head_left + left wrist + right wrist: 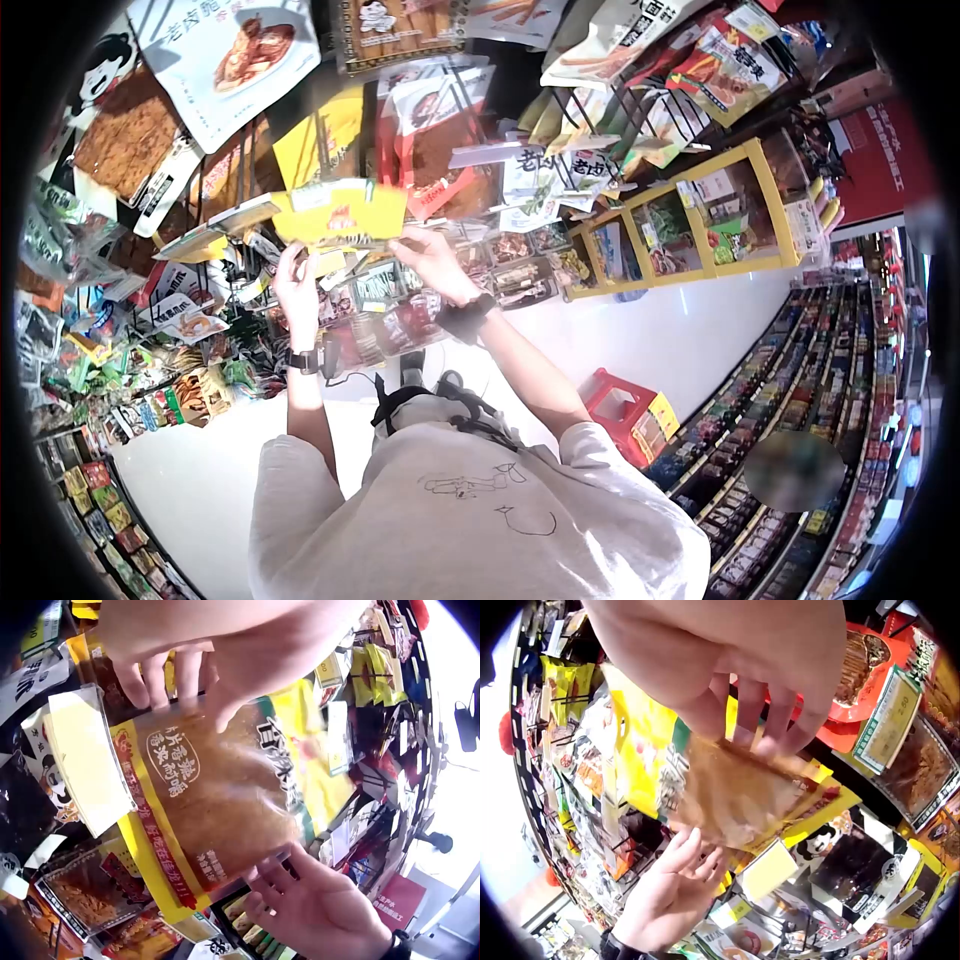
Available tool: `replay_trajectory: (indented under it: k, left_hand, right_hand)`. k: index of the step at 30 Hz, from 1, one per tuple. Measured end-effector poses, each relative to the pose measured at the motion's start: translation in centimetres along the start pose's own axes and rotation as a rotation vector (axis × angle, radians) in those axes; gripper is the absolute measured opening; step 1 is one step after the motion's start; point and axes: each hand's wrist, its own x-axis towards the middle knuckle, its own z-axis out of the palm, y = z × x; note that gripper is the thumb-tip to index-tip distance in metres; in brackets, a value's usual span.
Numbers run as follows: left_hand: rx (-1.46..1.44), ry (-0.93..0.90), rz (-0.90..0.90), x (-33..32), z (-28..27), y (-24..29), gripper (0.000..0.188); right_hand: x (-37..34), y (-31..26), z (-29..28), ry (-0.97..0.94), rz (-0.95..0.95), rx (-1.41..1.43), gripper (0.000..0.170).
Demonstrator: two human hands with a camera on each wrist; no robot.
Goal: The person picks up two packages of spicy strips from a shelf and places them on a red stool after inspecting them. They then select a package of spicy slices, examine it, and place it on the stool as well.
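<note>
A yellow snack packet (340, 212) with a clear window over flat brown food is held up between both hands in front of the hanging display. My left hand (296, 285) pinches one side edge of it between thumb and fingers. At the opposite edge my right hand (437, 262) grips with its fingertips curled at the film. The left wrist view shows the packet's printed front (217, 795), its clear film creased and shining. From the right wrist, the same packet (735, 791) appears slanted below the right hand's fingers (780, 720).
Bagged snacks hang on hooks all around, among them a white packet (230, 75). Price tags (88, 761) jut out close to the packet. A yellow-framed rack (690, 225) stands at right, with a red stool (625, 415) on the floor and long stocked shelves (800, 400) beyond.
</note>
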Motion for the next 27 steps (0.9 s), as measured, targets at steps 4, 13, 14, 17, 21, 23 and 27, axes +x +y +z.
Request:
replay_trajectory:
  k: [4,13,14,17,21,23,27]
  left_hand:
    - [0.015,0.010,-0.047,-2.3,-0.5,2.0,0.018]
    - [0.123,-0.431,-0.098,-11.0,4.5,1.8,0.020]
    - [0.043,-0.486,-0.151,-12.2,5.5,1.1,0.019]
    - [-0.034,-0.666,-0.259,-15.8,10.0,3.3,0.018]
    - [-0.144,-0.938,-0.271,-21.2,15.5,7.8,0.016]
    - [-0.174,-1.042,-0.272,-24.1,17.9,10.4,0.015]
    - [-0.127,-1.288,-0.232,-29.6,20.9,12.7,0.024]
  right_hand:
    - [-3.1,-1.0,-0.4,0.025,0.050,0.048,0.015]
    - [-15.8,-0.4,-5.2,0.406,0.103,0.140,0.018]
    - [-18.0,0.2,-6.1,0.452,0.161,0.196,0.019]
    - [-25.3,0.0,-8.6,0.639,0.236,0.261,0.022]
    - [-33.8,-1.6,-10.2,0.848,0.205,0.582,0.027]
    - [-38.4,-1.9,-10.4,0.723,0.344,0.580,0.031]
    - [-45.0,-1.5,-9.1,0.804,0.180,0.726,0.041]
